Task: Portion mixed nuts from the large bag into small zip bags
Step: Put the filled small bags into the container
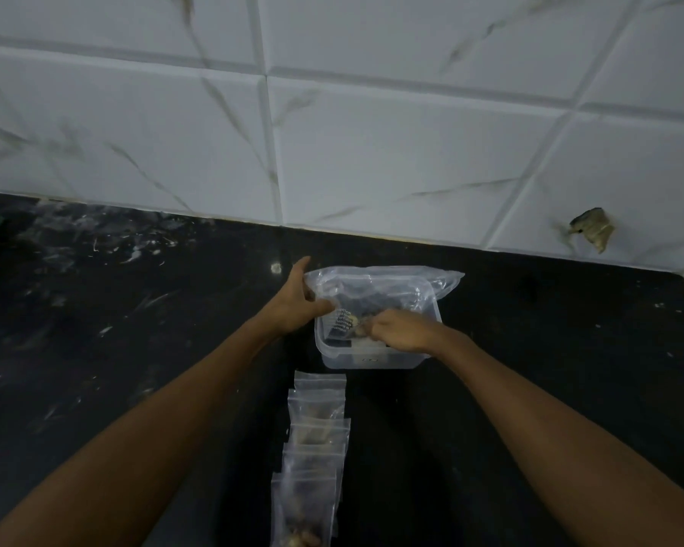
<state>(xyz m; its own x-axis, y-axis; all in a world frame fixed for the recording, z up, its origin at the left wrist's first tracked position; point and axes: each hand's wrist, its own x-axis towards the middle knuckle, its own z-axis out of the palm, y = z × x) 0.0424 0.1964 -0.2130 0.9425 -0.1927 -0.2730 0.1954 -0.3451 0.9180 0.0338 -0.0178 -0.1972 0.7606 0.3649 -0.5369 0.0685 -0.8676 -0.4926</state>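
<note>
Nearest the camera, at six o'clock, a row of small zip bags point(316, 459) lies overlapping on the black stone counter point(135, 349), running from the bottom edge up toward the middle; the lowest ones show brownish nuts inside, though the dim light hides detail. Just beyond the top of the row, slightly toward one o'clock from centre, sits a clear plastic tub point(366, 359), and the large bag point(387, 284) of clear plastic rests in it, its crumpled mouth rising above the rim and spilling toward the two o'clock side. At the tub's nine o'clock edge the left hand point(299, 305) grips the bag's rim, thumb raised and fingers curled into the plastic. On the tub's four o'clock side the right hand point(397, 331) reaches into the bag's mouth with fingers curled, pinching what looks like a few nuts point(354, 321) at its fingertips. Both bare forearms stretch in from the lower corners. Behind the counter, from nine round to three o'clock, rises a white marbled tile wall point(372, 152), with a chipped hole point(593, 230) at three o'clock.
</note>
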